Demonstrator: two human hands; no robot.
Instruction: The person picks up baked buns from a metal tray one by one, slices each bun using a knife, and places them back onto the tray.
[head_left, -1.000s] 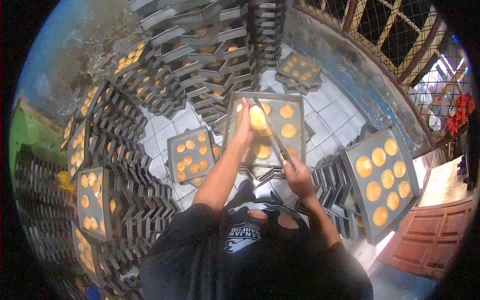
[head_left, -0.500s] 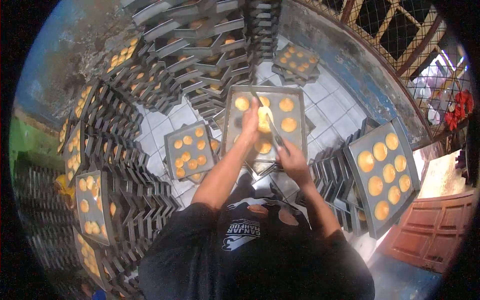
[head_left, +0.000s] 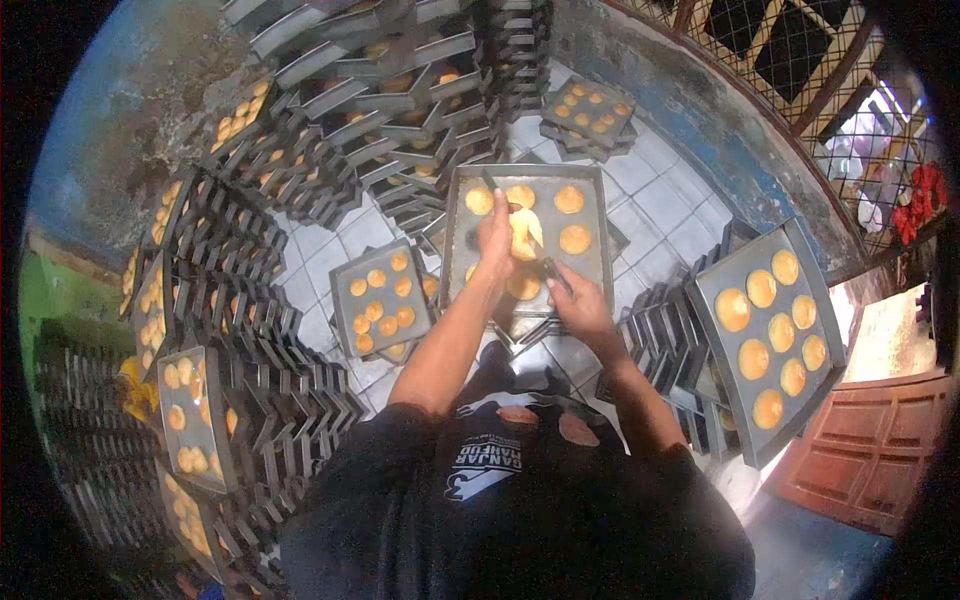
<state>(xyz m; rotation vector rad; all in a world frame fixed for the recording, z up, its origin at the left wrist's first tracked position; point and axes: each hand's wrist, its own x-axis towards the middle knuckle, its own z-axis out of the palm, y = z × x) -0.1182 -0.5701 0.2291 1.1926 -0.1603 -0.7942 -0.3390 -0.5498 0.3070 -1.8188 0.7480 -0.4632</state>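
Note:
Over a metal tray (head_left: 590, 275) of round golden buns, my left hand (head_left: 495, 238) is closed around the near side of a split bun (head_left: 526, 236) with pale yellow showing on it. A dark strip sticks up above that hand; what it is I cannot make out. My right hand (head_left: 583, 306) is closed on the dark handle of a knife (head_left: 556, 277), whose far end reaches the bun. Other buns, such as one at the right (head_left: 575, 239), lie on the tray below both hands.
Tall stacks of trays stand at the left (head_left: 270, 350) and top (head_left: 400, 110). A tray of buns (head_left: 775, 335) tops the right stack. Smaller trays lie at centre left (head_left: 358, 288) and upper right (head_left: 590, 108). A reddish wooden panel (head_left: 860, 450) is at the lower right.
My left hand has shifted slightly left and down with the bun. The knife lies lower and more slanted, and my right hand has barely moved. The view has shifted a little.

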